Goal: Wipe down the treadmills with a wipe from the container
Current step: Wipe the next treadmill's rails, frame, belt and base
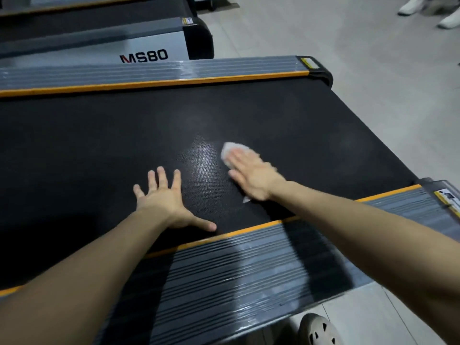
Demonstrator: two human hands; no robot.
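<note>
On the black belt (99, 145) of the nearest treadmill (313, 68) lies the wipe (230, 148), about in the middle of the belt's width and nearer to its right end. It is white, small and bunched into a soft crumpled pad, not spread flat. Its edges look a little blurred. Most of it is covered by the right hand (251, 175), so only the far part shows beyond the fingertips. This hand lies flat on the wipe with fingers straight and close together and presses it against the belt, without curling round it. The hand is blurred too. Just left of the wipe a shiny patch (201, 155) on the belt shows the fine dotted texture of the surface, brighter than the dull black around it.

The left hand (161, 200) rests on the belt nearer to the person, well apart from the wipe. It is wide, palm down, with fingers spread and straight and the thumb out to the side, and it holds nothing.

Both forearms cross the near side rail (224, 270), which is grey with dark ribs and has an orange strip (224, 236) along the belt. The far rail (149, 70) looks the same. Behind it stands a second treadmill (154, 46) with "MS80" on its side. Pale floor tiles (373, 83) are at the right. A grey perforated shoe (318, 329) shows at the bottom edge, and white shoes (410, 6) at the top right corner.
</note>
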